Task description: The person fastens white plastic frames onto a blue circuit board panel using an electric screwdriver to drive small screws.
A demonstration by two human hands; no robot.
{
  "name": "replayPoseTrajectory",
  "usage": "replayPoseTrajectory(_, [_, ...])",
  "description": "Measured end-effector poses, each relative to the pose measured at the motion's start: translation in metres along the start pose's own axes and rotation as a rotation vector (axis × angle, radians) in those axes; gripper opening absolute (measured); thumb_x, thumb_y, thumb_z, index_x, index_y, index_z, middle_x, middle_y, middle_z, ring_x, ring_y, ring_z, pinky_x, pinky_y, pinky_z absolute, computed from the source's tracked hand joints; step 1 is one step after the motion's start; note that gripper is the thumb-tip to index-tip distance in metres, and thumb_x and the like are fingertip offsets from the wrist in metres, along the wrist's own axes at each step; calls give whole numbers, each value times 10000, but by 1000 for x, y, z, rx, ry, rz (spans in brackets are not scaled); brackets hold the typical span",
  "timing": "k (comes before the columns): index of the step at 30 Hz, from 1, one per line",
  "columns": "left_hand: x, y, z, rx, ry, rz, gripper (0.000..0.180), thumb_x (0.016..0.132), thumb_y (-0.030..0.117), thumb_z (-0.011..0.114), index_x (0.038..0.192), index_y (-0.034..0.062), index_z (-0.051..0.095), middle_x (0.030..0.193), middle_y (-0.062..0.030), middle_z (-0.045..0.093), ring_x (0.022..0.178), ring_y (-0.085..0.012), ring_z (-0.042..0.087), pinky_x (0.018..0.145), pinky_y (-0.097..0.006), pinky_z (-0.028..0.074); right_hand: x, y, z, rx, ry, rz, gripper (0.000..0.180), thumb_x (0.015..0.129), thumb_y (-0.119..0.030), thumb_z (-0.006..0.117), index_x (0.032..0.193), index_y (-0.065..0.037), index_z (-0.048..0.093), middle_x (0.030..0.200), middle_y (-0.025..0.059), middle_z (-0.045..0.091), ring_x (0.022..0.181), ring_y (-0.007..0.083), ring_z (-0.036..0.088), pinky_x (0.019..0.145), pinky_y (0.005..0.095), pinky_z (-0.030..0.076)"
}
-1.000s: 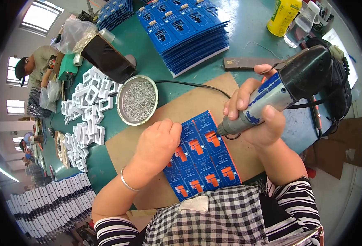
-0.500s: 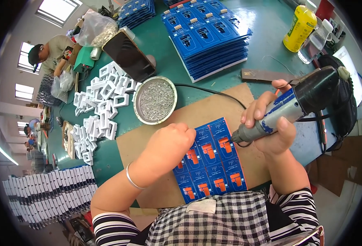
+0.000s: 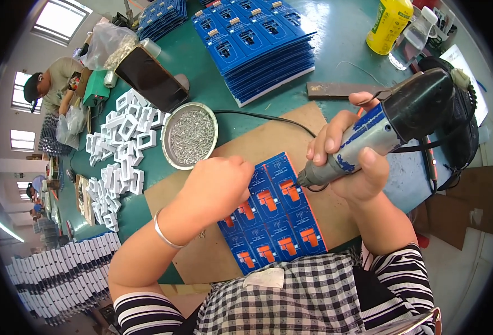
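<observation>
A blue circuit board panel [image 3: 283,222], with several orange parts showing in its cutouts, lies on a brown cardboard sheet [image 3: 188,265]. My right hand [image 3: 355,162] is wrapped round a grey and black electric screwdriver [image 3: 368,139]. The tool is tilted, its tip close to the orange part near the panel's far right corner; I cannot tell whether they touch. Over the panel's far left part, my left hand [image 3: 219,184] is closed with its fingertips pinched together, and what it may hold is hidden. Beyond it sits a round metal bowl [image 3: 166,149] of small screws [image 3: 190,137].
White plastic frames [image 3: 126,125] lie heaped left of the bowl, by a phone [image 3: 152,78] on a stand. A tall stack of blue panels [image 3: 269,75] is behind. Bottles [image 3: 390,27], a brown bar [image 3: 341,90] and a black bag [image 3: 458,139] are on the right. A co-worker [image 3: 59,84] sits far left.
The whole view has shifted, so the scene sits further left and slightly higher. Both hands and the screwdriver keep nearly the same place over the panel.
</observation>
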State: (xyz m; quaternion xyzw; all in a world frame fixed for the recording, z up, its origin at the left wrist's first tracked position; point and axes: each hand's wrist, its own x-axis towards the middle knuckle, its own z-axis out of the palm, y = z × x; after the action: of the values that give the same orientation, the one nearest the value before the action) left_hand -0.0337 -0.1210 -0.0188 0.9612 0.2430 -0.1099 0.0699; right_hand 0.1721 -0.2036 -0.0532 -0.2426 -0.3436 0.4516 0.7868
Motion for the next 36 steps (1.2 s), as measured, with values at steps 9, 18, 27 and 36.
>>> replayPoseTrajectory(9, [-11, 22, 36, -964, 343, -203, 76, 738, -10, 650, 806, 15, 626, 687, -81, 638, 554, -144, 634, 504, -253, 491, 1, -1, 2, 18, 26, -5, 659, 761, -342, 618, 1291, -73, 334, 746, 78, 543, 598, 208, 595, 642, 384, 527])
replayPoseTrajectory(18, [-13, 22, 54, -978, 452, -149, 117, 754, -28, 648, 860, 21, 638, 738, -83, 655, 579, -132, 640, 522, -246, 502, 2, -2, 1, 10, 30, -20, 652, 771, -349, 610, 1297, -74, 339, 754, 77, 549, 598, 206, 594, 644, 380, 526])
replayPoseTrajectory(27, [-21, 16, 45, -1064, 370, -202, 175, 899, -45, 529, 1053, -18, 608, 876, -96, 674, 797, -148, 668, 696, -264, 551, 3, -1, -1, 32, 40, -14, 635, 776, -346, 594, 1299, -82, 348, 750, 91, 553, 611, 219, 597, 655, 397, 523])
replayPoseTrajectory(36, [-20, 22, 39, -828, 395, -239, 86, 800, 28, 686, 884, 35, 672, 866, -65, 674, 714, -163, 616, 625, -293, 492, 2, -1, -2, 44, 95, 19, 634, 766, -358, 613, 1290, -93, 372, 742, 86, 553, 610, 220, 602, 653, 395, 522])
